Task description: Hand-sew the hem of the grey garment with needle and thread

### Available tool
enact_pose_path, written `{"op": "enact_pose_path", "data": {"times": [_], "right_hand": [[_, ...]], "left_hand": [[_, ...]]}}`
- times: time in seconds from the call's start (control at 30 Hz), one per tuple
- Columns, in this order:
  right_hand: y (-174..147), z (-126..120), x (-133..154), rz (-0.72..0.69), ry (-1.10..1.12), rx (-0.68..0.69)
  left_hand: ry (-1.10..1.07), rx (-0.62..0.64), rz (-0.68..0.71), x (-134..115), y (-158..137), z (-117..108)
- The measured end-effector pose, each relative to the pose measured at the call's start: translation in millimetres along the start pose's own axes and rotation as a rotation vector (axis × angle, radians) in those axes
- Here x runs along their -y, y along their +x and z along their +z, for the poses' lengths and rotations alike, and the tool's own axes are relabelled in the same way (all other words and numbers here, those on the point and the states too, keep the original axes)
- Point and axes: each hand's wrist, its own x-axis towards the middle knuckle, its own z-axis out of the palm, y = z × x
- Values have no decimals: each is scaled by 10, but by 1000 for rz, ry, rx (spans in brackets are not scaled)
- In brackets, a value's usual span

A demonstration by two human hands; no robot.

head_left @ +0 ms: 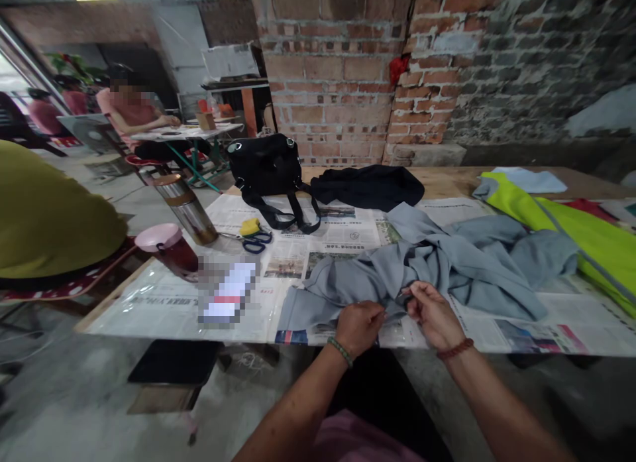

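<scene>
A crumpled grey garment (368, 273) lies across the front of the table, with its folds spreading to the right. My left hand (360, 328), with a beaded bracelet at the wrist, is closed on the garment's near edge. Just to its right, my right hand (431, 309) pinches at the same cloth between thumb and fingers. A small fold of grey fabric shows between the two hands. Whether anything small, such as a thread or needle, is also in the fingers cannot be made out.
Newspaper under clear plastic covers the table (124, 309). Left lie a phone (231, 293), dark-handled scissors (257, 242), a pink-lidded cup (169, 250) and a steel flask (186, 207). Behind are a black bag (265, 164), dark cloth (368, 185) and a yellow vest (571, 230). People sit left.
</scene>
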Motion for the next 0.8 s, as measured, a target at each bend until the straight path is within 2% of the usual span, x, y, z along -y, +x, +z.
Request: {"op": "enact_pose_path", "data": {"times": [0.2,0.27,0.43,0.57,0.67,0.8], "right_hand": [[-95,12,55,-54,-34,116],[-75,15,127,-74,-79,203],[180,62,416,77,-343,546],[439,164,597,154,-505,686],[582,248,642,158,-493,715],[707,324,628,56,-389,598]], "left_hand": [[-161,-49,-40,16,-11,24],[-215,-63,-52,31,-6,39],[-280,-81,-61,50,15,58],[-290,-122,-102,46,32,63],[-320,-152,-114,46,39,66],[-320,-151,-114,31,38,49]]}}
